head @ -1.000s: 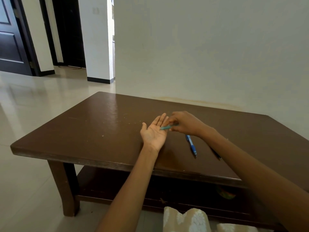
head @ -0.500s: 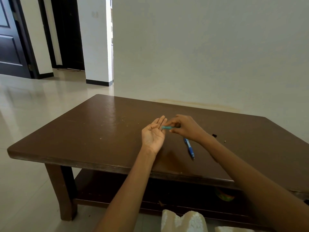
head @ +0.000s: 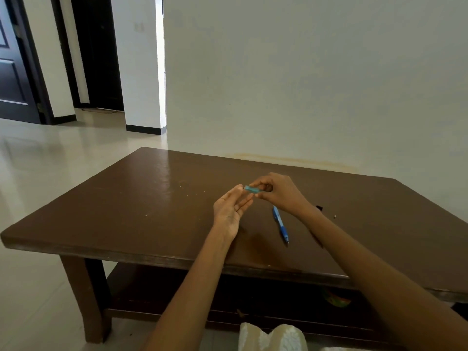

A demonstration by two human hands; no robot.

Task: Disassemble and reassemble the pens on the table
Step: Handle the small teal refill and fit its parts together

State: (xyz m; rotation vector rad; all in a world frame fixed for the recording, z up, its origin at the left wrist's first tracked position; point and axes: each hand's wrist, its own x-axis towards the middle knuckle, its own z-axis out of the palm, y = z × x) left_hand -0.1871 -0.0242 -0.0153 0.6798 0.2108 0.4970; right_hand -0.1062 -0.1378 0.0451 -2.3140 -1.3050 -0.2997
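My right hand (head: pixel 279 192) pinches a short teal pen part (head: pixel 252 189) between thumb and fingers, above the middle of the brown table (head: pixel 126 211). My left hand (head: pixel 231 207) is held palm up just left of it, fingers nearly straight, their tips touching the part's left end. A blue pen (head: pixel 280 224) lies on the table below my right wrist, tip pointing toward me. Two tiny dark bits, a black piece (head: pixel 319 207) and a small speck (head: pixel 335 216), lie on the table to the right of my right forearm.
The table has a lower shelf with a green and orange object (head: pixel 336 298) on it. A pale patterned cushion (head: pixel 272 336) sits at the bottom edge. A wall stands behind the table; a tiled floor and dark doors lie to the left.
My left hand's fingers have tilted upward and drawn together against the teal part. My right hand has lifted slightly with it. The blue pen has stayed in place.
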